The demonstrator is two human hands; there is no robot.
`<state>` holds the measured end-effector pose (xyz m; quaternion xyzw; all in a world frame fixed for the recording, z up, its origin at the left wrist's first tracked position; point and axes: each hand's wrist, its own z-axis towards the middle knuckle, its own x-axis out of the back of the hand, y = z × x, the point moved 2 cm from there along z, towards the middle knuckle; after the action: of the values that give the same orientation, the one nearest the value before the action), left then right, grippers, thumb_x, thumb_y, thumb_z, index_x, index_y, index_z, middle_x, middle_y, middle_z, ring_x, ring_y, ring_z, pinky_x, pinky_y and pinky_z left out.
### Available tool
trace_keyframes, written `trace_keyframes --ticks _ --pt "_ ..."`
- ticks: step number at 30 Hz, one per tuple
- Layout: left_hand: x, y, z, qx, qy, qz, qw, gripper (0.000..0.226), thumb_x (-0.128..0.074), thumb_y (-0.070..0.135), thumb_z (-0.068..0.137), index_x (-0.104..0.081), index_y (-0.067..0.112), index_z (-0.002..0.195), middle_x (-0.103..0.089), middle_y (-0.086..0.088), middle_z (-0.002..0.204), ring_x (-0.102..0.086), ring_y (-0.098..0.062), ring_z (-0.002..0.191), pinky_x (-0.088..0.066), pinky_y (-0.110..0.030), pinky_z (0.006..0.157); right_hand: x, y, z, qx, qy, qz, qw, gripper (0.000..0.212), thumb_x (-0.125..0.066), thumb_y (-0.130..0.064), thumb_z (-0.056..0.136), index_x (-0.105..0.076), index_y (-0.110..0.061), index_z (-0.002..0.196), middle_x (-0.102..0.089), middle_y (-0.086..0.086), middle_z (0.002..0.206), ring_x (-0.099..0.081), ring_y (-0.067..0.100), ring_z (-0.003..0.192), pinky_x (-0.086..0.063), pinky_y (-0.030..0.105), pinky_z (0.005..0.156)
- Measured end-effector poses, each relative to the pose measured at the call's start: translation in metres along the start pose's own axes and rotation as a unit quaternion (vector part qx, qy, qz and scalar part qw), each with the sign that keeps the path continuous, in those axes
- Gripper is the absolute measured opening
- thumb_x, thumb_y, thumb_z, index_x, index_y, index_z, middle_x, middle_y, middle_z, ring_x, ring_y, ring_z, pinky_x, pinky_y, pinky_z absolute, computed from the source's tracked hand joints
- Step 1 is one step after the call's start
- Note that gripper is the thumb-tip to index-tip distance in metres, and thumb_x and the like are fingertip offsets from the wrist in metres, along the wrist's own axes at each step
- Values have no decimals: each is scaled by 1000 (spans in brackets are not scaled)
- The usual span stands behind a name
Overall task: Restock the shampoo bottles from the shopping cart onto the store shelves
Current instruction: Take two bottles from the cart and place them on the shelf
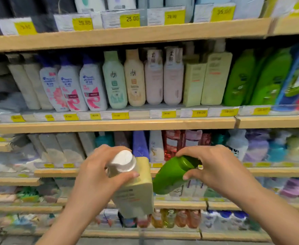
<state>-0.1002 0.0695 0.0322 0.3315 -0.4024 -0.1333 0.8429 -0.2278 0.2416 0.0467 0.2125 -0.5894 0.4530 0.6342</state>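
Mid-carry, 2 bottles up in front of the shelves. Left hand [99, 172]: fingers wrapped round the neck of the beige bottle [133, 190], below its white cap. Right hand [214, 167]: fingers pinching the green bottle [170, 177] at its cap end. Likely next: lift each to its matching row on the middle shelf [117, 125], beige first, green further right.

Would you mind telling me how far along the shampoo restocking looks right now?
Done: the middle shelf already looks full, with matching pale yellow-green bottles and green bottles standing upright. In hand: the left hand has a grip on a pale yellow-green bottle, the right hand on a green bottle; both are off the shelf. Left: shelving those two. The cart is out of view, so any remaining stock is unknown.
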Motion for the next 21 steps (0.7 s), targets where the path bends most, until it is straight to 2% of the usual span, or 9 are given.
trace_keyframes --ticks 2,4,5,7,10,12,16,17,21 --pt "-28 27 19 -13 21 0 1000 41 -59 60 41 -55 58 82 -53 25 94 -50 6 82 -36 -4 65 24 35 -3 20 31 -5 999 47 -72 -34 72 -56 -37 116 -64 -16 114 -60 11 106 -46 28 86" --pt "-51 53 38 -24 43 -6 999 36 -56 61 42 -60 51 77 -53 25 98 -51 7 85 -38 -3 67 46 68 -6 66 90 -46 993 45 -77 -34 56 -64 -32 98 -72 -16 89 -69 10 78 -51 24 61" --pt "-60 66 45 -35 51 -12 998 34 -56 61 43 -59 48 74 -53 26 98 -51 8 85 -38 -2 68 57 80 -8 75 109 -57 990 44 -74 -35 48 -65 -31 90 -72 -16 77 -68 9 64 -47 20 49" --pt "-78 94 64 -57 80 -15 995 35 -57 58 46 -56 46 79 -53 24 95 -50 8 83 -37 -1 67 80 109 -12 86 155 -83 981 46 -76 -31 41 -62 -29 86 -71 -15 69 -66 10 54 -43 21 39" --pt "-92 126 85 -103 96 -31 990 33 -59 54 50 -56 44 82 -54 20 88 -50 5 78 -38 -4 64 107 135 -17 93 193 -93 972 62 -90 -22 37 -57 -28 90 -72 -13 76 -65 11 56 -43 24 42" --pt "-101 144 105 -138 100 -45 984 32 -61 50 54 -57 44 85 -54 21 85 -51 2 79 -41 -9 64 125 151 -19 101 230 -103 962 64 -91 -16 38 -56 -26 90 -72 -9 79 -66 14 58 -47 27 42" --pt "-114 170 139 -211 116 -26 970 34 -62 45 60 -55 39 93 -51 19 80 -48 7 79 -37 -5 67 150 177 -9 103 292 -122 943 48 -72 -23 52 -48 -31 93 -73 -8 82 -67 14 67 -49 32 46" --pt "-118 175 148 -226 121 -25 966 34 -62 44 61 -55 36 93 -49 21 81 -47 10 79 -36 -3 68 156 184 -6 95 305 -131 938 46 -68 -24 52 -48 -31 93 -73 -7 82 -69 17 67 -50 29 42" --pt "-130 186 179 -278 142 -33 949 37 -63 39 63 -55 29 97 -46 22 83 -43 9 79 -35 -4 70 166 202 10 95 357 -163 915 44 -68 -18 53 -53 -22 94 -74 -1 84 -71 21 62 -54 34 41"
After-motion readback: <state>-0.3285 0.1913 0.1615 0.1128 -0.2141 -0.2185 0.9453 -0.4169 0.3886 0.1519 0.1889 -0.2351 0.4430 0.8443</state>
